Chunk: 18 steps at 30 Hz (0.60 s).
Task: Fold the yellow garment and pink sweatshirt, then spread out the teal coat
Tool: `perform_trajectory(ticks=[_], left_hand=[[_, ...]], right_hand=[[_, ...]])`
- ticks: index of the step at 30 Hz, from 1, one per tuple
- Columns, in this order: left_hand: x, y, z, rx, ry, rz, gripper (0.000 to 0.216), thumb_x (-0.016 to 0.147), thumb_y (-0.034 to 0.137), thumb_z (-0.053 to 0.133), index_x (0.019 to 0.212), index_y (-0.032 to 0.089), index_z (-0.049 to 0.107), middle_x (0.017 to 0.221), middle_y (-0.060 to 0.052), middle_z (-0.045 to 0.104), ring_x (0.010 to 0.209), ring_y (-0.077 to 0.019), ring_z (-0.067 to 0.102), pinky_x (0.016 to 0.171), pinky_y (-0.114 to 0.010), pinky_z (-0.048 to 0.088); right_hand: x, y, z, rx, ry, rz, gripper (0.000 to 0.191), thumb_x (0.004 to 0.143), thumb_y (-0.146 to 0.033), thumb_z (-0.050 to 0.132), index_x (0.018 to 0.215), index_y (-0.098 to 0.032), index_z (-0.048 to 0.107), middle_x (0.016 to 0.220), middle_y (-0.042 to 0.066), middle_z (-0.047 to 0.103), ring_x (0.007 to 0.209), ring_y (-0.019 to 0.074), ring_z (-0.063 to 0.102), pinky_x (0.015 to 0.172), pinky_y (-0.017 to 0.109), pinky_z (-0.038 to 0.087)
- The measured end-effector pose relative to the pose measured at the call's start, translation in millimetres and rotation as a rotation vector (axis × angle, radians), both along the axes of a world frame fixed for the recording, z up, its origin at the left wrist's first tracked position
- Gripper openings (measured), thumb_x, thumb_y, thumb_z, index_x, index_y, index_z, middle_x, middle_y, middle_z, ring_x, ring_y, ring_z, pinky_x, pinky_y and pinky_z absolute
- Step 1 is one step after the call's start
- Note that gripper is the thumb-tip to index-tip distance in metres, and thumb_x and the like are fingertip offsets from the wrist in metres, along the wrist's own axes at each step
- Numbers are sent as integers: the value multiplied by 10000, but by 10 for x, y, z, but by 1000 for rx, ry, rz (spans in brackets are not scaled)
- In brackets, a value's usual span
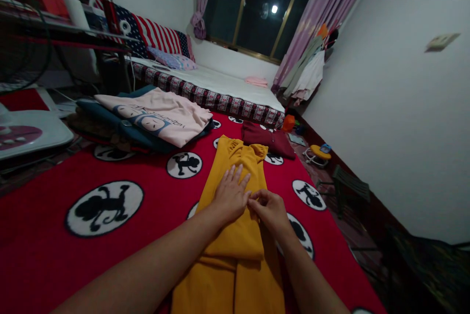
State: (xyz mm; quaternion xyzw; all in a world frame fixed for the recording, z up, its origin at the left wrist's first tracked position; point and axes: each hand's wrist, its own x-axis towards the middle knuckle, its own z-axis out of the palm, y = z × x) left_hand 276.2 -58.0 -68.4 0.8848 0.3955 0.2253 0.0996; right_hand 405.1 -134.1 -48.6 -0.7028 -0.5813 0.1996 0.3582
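Both hands, left (230, 195) flat, right (270, 209) pinching, rest on yellow garment (235, 235).

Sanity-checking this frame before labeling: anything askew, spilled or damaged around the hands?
Nothing stands out. The yellow garment lies folded lengthwise on the red blanket, left hand flat on it, right hand pinching its edge. The pink shirt sits on a pile, the maroon garment folded beyond.

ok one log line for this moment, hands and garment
left hand flat on yellow garment | right hand pinching its fold | garment lengthwise on red blanket | pink shirt on pile behind
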Motion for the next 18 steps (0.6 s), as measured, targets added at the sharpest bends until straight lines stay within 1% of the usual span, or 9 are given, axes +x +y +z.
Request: perform_trajectory(ticks=[3,5,6,7,9,11,12,14,18], left_hand=[[-7,-11,-21,32,-5,19,568,914,403,458,1432,171,427,1563,-158,234,1438,-343,199,1164,-492,195],[8,-16,-30,53,-13,38,597,911,442,459,1439,168,414,1562,-154,241,1436,-338,208,1168,-483,193],[17,-18,-36,60,-12,47,605,911,456,456,1441,168,410,1563,-148,242,1436,-331,210,1170,-477,192],[24,-19,-42,65,-9,53,609,912,464,451,1443,168,406,1565,-142,241,1438,-324,209,1172,-471,189],[35,-20,-53,69,2,60,616,913,472,444,1446,166,398,1568,-135,236,1441,-311,204,1175,-464,186],[38,-20,-61,63,13,61,620,913,474,442,1447,163,396,1569,-133,233,1442,-305,203,1176,-462,184],[38,-20,-62,60,15,59,618,913,473,443,1447,165,397,1569,-131,234,1442,-305,203,1176,-462,183],[32,-17,-55,50,10,56,611,911,465,450,1443,170,402,1568,-128,239,1442,-306,204,1177,-463,181],[-8,4,-9,-1,-21,30,581,903,451,474,1422,193,432,1563,-120,258,1436,-304,222,1173,-477,188]], right_hand=[[162,364,83,174,-43,-50,232,779,-335,572,885,-159,680,798,68,712,716,192,652,667,289,498],[269,645,94,284,-112,-65,315,823,-328,511,1018,-140,672,1024,116,705,940,219,651,840,336,500],[318,778,77,297,-164,-43,364,847,-328,482,1103,-131,650,1139,136,674,1057,229,621,920,360,475],[362,897,47,270,-232,1,412,869,-331,459,1194,-128,612,1250,148,623,1174,238,564,990,387,436],[434,1088,-40,141,-399,112,476,919,-329,399,1343,-144,509,1432,135,479,1359,246,390,1092,457,329],[477,1215,-121,-4,-546,173,504,959,-331,338,1437,-181,397,1536,89,325,1441,242,225,1126,517,249],[487,1260,-148,-53,-600,173,510,972,-339,315,1460,-197,358,1559,68,273,1455,238,179,1131,531,230],[485,1320,-166,-107,-662,141,517,988,-359,280,1483,-213,311,1577,44,216,1460,231,158,1134,536,223],[432,1308,-127,-148,-698,97,523,993,-361,273,1491,-205,291,1583,38,192,1459,232,160,1134,547,222]])
